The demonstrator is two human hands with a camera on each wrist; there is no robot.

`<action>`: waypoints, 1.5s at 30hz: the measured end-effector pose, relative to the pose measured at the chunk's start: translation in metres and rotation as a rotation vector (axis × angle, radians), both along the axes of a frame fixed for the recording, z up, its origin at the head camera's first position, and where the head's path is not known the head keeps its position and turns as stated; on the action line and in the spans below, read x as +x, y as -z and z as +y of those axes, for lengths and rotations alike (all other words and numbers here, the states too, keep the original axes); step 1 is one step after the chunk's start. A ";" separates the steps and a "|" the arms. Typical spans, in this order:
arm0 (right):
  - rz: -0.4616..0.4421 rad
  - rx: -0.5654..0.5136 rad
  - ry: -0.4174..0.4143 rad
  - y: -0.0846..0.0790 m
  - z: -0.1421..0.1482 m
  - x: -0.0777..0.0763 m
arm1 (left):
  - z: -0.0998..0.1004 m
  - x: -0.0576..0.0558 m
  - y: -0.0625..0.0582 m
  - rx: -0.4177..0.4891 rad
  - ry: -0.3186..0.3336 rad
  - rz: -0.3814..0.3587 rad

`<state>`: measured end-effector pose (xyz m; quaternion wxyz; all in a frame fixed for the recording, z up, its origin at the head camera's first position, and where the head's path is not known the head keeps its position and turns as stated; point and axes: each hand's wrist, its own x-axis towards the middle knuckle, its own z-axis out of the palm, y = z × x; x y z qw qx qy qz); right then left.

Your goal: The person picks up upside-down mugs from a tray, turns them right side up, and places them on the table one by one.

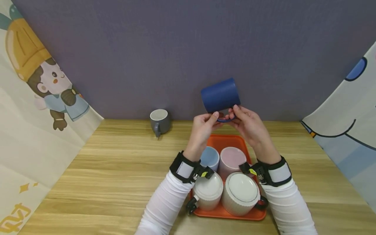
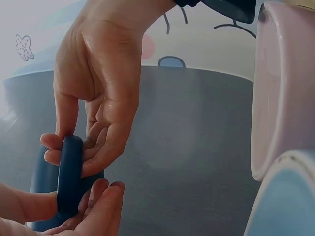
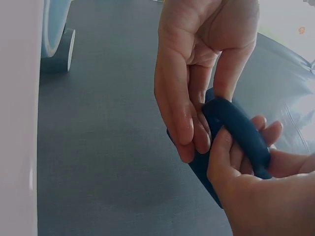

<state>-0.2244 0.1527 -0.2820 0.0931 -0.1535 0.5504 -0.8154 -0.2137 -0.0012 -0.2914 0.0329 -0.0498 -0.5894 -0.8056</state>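
Note:
A dark blue mug (image 1: 221,95) is held up above the far end of the orange tray, tipped on its side with its handle (image 2: 70,172) pointing down. My left hand (image 1: 201,131) pinches the handle from the left, thumb on top. From the other side, my right hand (image 1: 253,126) grips the same handle between thumb and fingers. Both wrist views show the fingers of the two hands close together around the curved handle. The mug's opening is not visible in the head view.
Below the forearms, the orange tray (image 1: 215,140) bears a light blue mug (image 1: 210,157), a pink mug (image 1: 233,157) and two white mugs with dark handles, one white mug (image 1: 241,189) nearest the right wrist. A grey mug (image 1: 160,122) stands upright by the dark back panel (image 1: 132,58).

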 end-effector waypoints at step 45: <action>-0.259 -0.206 -0.062 0.004 -0.031 -0.006 | -0.080 0.014 0.022 -0.861 -0.258 0.361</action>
